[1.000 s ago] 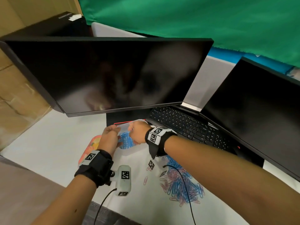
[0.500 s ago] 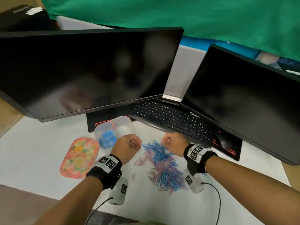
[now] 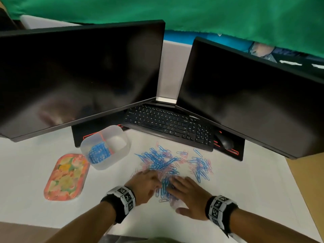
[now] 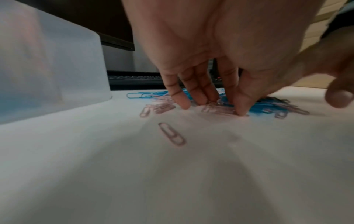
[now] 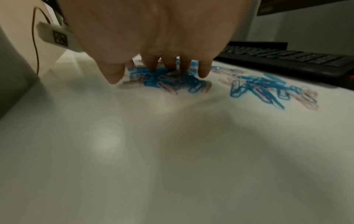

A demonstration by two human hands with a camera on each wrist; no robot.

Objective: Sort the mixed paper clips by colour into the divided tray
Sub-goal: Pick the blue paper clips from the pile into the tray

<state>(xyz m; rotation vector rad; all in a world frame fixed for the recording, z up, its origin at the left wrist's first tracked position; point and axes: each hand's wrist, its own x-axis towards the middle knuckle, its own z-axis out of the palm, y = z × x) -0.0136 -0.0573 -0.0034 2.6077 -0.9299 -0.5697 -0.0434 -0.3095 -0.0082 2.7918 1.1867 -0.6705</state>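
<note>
Left hand (image 3: 146, 184): palm down over the near-left part of the paper clips (image 3: 168, 165), forearm entering from the near edge of the white desk (image 3: 31, 195); fingers (image 4: 184, 100) extended and slightly spread, tips pressing pink clips against the surface, nothing grasped. Right hand (image 3: 188, 195): palm down just beside the left, forearm entering from the near-right; fingers (image 5: 204, 71) straight and fanned, tips resting on the blue-and-pink heap, thumb splayed toward the near edge, nothing grasped. Both wrists carry black bands with printed square markers. Paper clips: blue and pink, mixed, scattered loose at the middle of the desk, in front of the keyboard (image 3: 168, 123); a smaller cluster lies toward the right; one pink clip (image 4: 172, 134) lies apart, nearer the front edge. Divided tray (image 3: 107, 148): translucent tub with a red divider, standing left of the pile toward the back of the desk; left compartment holds blue clips, contents of right compartment cannot be told. Patterned orange oval tray (image 3: 66, 178): flat, just left of the tub. Two dark monitors (image 3: 78, 71) along the back edge; mouse (image 3: 226, 142) right of the keyboard.
</note>
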